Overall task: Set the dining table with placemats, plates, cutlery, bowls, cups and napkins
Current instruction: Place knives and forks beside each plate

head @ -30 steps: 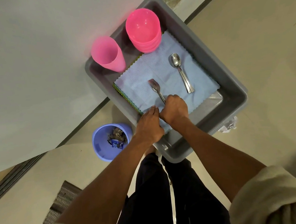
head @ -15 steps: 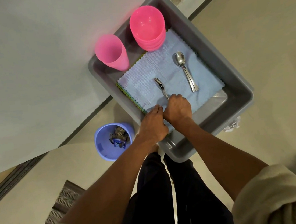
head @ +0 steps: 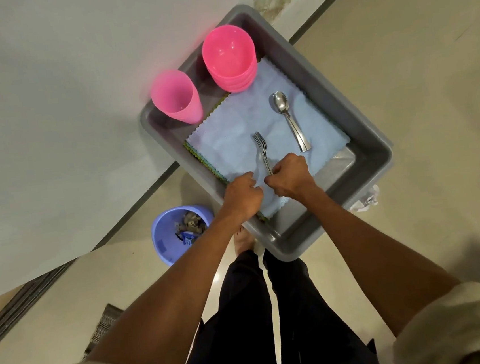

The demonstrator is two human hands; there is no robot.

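We saw pink cups (head: 176, 98) and bowls (head: 229, 57) at the gray tub's (head: 374, 150) far end | our left hand (head: 242, 197) pinched the blue napkin (head: 236, 129) | our right hand (head: 290, 178) gripped the forks (head: 261, 147) above it | spoons (head: 289, 120) lay right.

Shiny metal forks (head: 261, 150) and spoons (head: 288, 119); matt cloth napkins (head: 236, 131); glossy plastic bowls (head: 228, 54)

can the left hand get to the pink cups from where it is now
Probably yes: the left hand sits at the tub's near edge on the blue cloth, and nothing stands between it and the pink cups.
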